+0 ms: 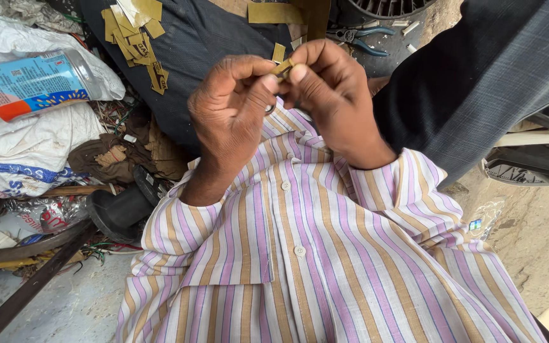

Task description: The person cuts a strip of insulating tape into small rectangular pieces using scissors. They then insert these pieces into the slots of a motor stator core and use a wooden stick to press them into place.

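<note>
- The person's striped shirt point(300, 254) fills the lower part of the view, below both hands; a dark cloth point(192, 44) lies beyond the hands, spread over the ground.
- Left of the left hand sits a heap of white bags point(27, 152) with a clear plastic bottle point(33, 82) on top; a black cylindrical part point(122, 209) lies below the left wrist.
- On the dark cloth, beyond the left hand, a pile of cut olive-brown strips point(136, 38) looks already prepared — a judgement from their like size. More uncut strip stock point(287, 13) lies beyond the right hand, so work seems part done.
- Blue-handled pliers point(360, 37) rest beyond the right hand, untouched.
- The left hand point(230, 121) is raised at chest height, fingers curled, thumb and forefinger pinched on the small strip piece point(282, 67).
- The right hand point(332, 95) meets it — fingertips closed on the same piece, wrist bent inward, the two hands touching.
</note>
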